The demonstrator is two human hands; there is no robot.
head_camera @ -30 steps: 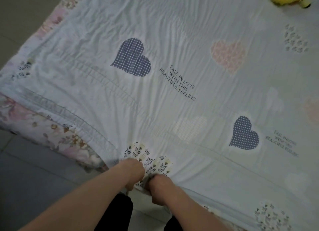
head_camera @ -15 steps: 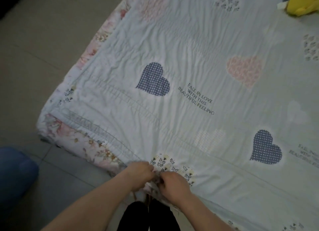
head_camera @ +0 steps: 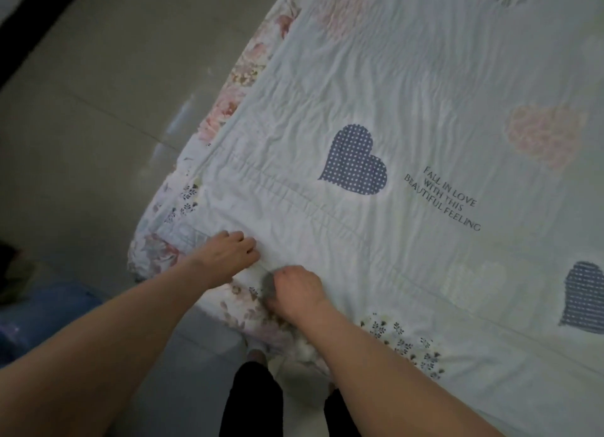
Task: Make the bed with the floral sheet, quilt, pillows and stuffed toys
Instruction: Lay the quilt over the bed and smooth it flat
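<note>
Observed at the foot corner of the bed: the quilt [head_camera: 376,87], pale and printed with hearts, lay spread over the mattress and was creased throughout. The floral sheet [head_camera: 228,106] lay beneath it, showing as a narrow band along the left side and again at the near edge below the hands.

The left hand [head_camera: 225,257] rested on top of the quilt near the corner, knuckles up and fingers curled down into the cloth. Whether it held a fold could not be told. The right hand [head_camera: 297,293] was just beside it at the quilt's near edge, fingers bent tight around the hem. This area was blurred.

Prints noted on the quilt: a navy dotted heart [head_camera: 354,162] beyond the hands, a line of lettering [head_camera: 444,198] to its right, a pink heart [head_camera: 542,136] farther right, a second navy heart [head_camera: 585,296] at the frame's right edge, and a flower-patterned heart [head_camera: 405,342] beside the right forearm.

Surroundings: grey tiled floor [head_camera: 81,93] to the left of the bed. A blue object [head_camera: 42,312], blurred and not identifiable, sat on the floor under the left forearm. The person's legs in black trousers [head_camera: 251,400] stood against the near edge of the bed.
</note>
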